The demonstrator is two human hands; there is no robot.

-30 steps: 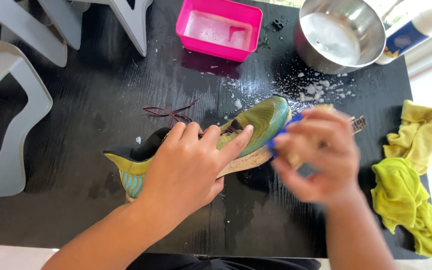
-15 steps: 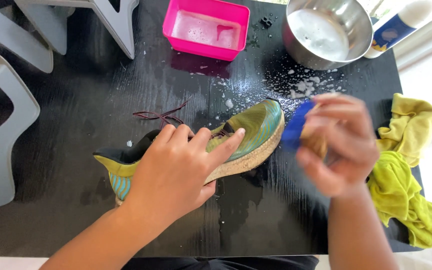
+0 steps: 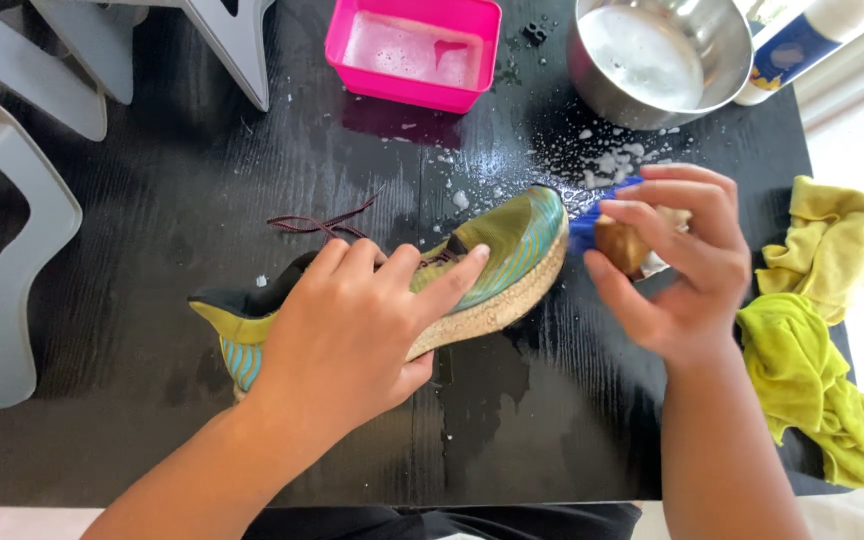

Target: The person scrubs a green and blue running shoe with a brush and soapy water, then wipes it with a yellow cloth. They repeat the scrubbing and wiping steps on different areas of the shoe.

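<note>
A green and yellow running shoe with teal stripes at the heel and a grimy pale sole (image 3: 497, 262) lies on its side near the middle of a wet black wooden table (image 3: 152, 230), toe pointing toward 2 o'clock. The left hand (image 3: 357, 325) presses flat over the shoe's middle, fingers spread and closed down on the upper, pinning it. A second ago the right hand (image 3: 672, 265) was over the toe; half a second ago it had swung out past the toe, and now it sits just off the toe at 3 o'clock, so the shoe's green toe cap shows fully. That hand is wrapped firmly around a small wooden-handled brush with blue bristles (image 3: 612, 238), whose blue end touches or nearly touches the toe edge; this reads as a scrubbing stroke worked back and forth along the toe and sole. The shoe itself has barely shifted under the left hand. A loose dark maroon shoelace (image 3: 322, 222) trails on the table at 11 o'clock from the shoe. Flecks of white foam (image 3: 602, 160) lie scattered at 1 o'clock. Beyond them at 12 o'clock stands a pink rectangular plastic tub of soapy water (image 3: 414, 50), and at 1 o'clock a round steel bowl of sudsy water (image 3: 657, 55) with a white and blue bottle (image 3: 802, 35) beside it. A crumpled yellow-green cloth (image 3: 812, 330) rests at the table's edge at 3 o'clock, close behind the right wrist. Grey moulded chairs (image 3: 12, 230) stand at 9 to 11 o'clock, well apart
</note>
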